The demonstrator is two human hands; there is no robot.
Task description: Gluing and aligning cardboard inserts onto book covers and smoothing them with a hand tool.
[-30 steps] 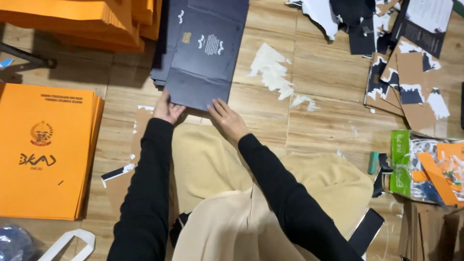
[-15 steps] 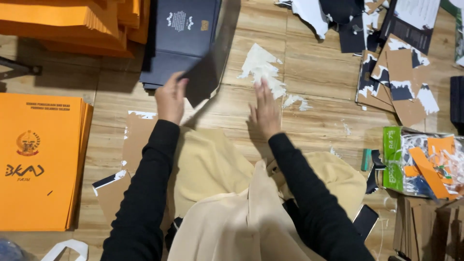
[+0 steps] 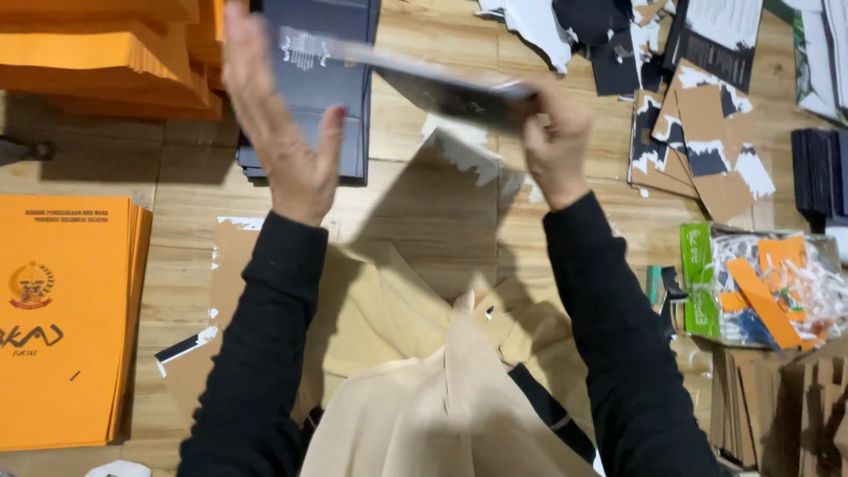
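Observation:
A dark flat folder sheet [image 3: 415, 75] with a white emblem is lifted off the floor, seen almost edge-on. My right hand [image 3: 555, 141] pinches its right end. My left hand [image 3: 278, 119] is raised with fingers straight and palm against the sheet's left side. Below it on the wooden floor lies a stack of the same dark folders [image 3: 318, 115].
Orange folder stacks lie at the top left [image 3: 97, 53] and the left [image 3: 62, 318]. Torn card scraps [image 3: 698, 132] are scattered at the top right. A green box of orange and white scraps [image 3: 760, 287] stands at right. Beige cloth [image 3: 415, 389] covers my lap.
The top dark sheet has been raised off the stack and turned nearly edge-on. My right hand left the floor and took hold of its right end; my left hand rose with it.

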